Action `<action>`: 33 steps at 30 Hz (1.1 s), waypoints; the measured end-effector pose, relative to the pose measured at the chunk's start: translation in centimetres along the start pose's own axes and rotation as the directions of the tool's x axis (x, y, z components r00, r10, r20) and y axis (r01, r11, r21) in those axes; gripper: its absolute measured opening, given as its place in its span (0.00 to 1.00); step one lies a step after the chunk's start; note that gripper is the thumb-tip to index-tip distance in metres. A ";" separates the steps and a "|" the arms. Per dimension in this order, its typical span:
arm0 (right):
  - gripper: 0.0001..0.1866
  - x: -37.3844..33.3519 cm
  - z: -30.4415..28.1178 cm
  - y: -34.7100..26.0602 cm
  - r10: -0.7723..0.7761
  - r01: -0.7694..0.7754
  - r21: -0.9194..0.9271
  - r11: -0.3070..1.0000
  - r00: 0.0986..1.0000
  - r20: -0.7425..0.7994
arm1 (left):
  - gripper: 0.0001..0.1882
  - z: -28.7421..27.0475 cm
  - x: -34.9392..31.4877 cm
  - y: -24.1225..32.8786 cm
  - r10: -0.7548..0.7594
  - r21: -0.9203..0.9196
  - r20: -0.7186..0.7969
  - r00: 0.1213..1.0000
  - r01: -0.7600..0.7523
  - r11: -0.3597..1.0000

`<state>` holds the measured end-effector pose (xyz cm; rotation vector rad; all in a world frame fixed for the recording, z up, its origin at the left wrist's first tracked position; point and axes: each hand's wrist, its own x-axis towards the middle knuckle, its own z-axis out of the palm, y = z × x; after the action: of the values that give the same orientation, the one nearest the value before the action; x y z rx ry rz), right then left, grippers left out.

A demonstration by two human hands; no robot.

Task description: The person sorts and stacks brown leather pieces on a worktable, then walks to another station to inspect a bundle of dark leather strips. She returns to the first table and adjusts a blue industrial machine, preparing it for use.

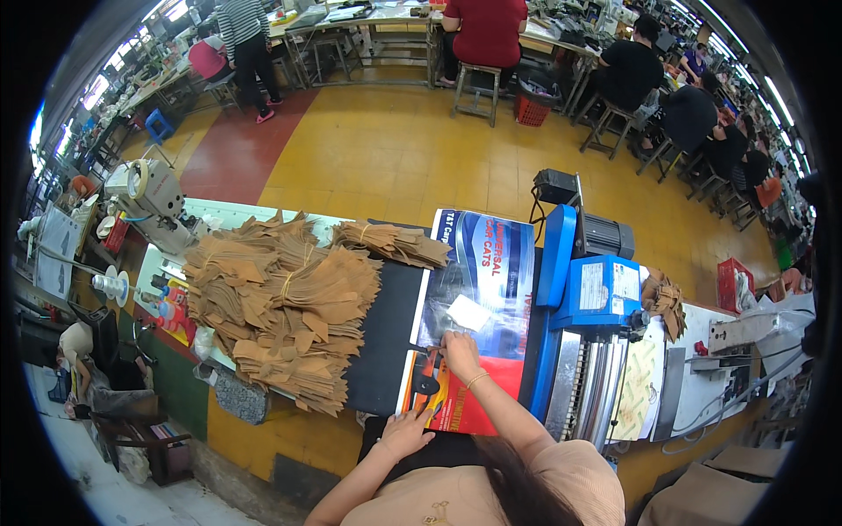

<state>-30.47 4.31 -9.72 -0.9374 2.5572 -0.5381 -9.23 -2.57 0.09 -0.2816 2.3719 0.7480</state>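
Two grips on one printed sheet

From my head camera, the only view, I see one large sheet, printed mostly blue at its far end and red and yellow at its near end. It lies in front of me on one black mat over the tabletop. My left grip rests at its near left corner, fingers spread and open. My right grip is over the middle of the sheet, one gold-coloured bracelet on that wrist; I cannot tell whether its fingers are closed on anything. Just beyond them is one white four-sided patch, and between my two grips one round black shape; I cannot tell whether either is print or a separate thing.

To the left lies one big heap of brown cut pieces, overlapping too much to count. One banded brown bundle reaches from the heap toward the sheet, and one more bundle sits at the far right, beside one blue machine with metal rollers. One white sewing machine stands past the heap. Across the yellow floor, one person in red sits on a stool.
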 end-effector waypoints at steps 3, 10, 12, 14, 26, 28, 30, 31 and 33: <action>0.09 1.7 -1.6 1.4 0.018 -0.016 0.035 0.999 0.999 -0.044 | 0.33 -0.3 0.3 0.1 0.021 0.014 -0.031 0.999 -0.020 1.000; 0.28 5.5 -4.9 4.8 0.187 -0.204 -0.096 0.974 0.969 -0.162 | 0.33 -0.2 0.7 0.1 0.011 0.063 0.080 0.997 -0.016 0.998; 0.30 5.8 -4.7 5.1 0.230 -0.239 -0.032 0.971 0.958 -0.172 | 0.32 0.0 0.8 0.2 0.028 0.059 0.056 0.998 -0.032 0.998; 0.30 5.9 -4.2 5.0 0.267 -0.271 -0.015 0.962 0.955 -0.128 | 0.32 0.2 0.8 0.2 0.031 0.053 0.059 0.998 -0.034 0.998; 0.36 4.2 1.6 0.7 0.161 -0.233 0.548 0.804 0.971 0.176 | 0.34 0.2 1.6 0.4 0.080 0.106 0.059 0.995 -0.086 0.991; 0.43 3.4 3.2 -3.0 0.094 -0.183 0.625 0.759 0.980 0.172 | 0.34 0.2 1.4 0.5 0.078 0.094 0.050 0.996 -0.083 0.992; 0.51 1.9 4.3 -6.0 0.060 -0.128 0.566 0.815 0.989 0.138 | 0.33 0.3 1.0 0.5 0.076 0.097 0.040 0.996 -0.079 0.992; 0.47 1.2 4.4 -6.7 0.036 -0.086 0.525 0.847 0.994 0.105 | 0.33 0.3 0.8 0.5 0.072 0.101 0.044 0.996 -0.076 0.992; 0.40 -0.1 4.4 -7.6 0.033 -0.073 0.495 0.866 0.996 0.088 | 0.32 0.5 0.1 0.3 0.078 0.098 0.055 0.995 -0.083 0.992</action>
<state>-24.37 -1.95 -9.96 -0.6795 2.1954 -1.0605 -9.16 -2.05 -0.15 -0.1237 2.3749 0.6626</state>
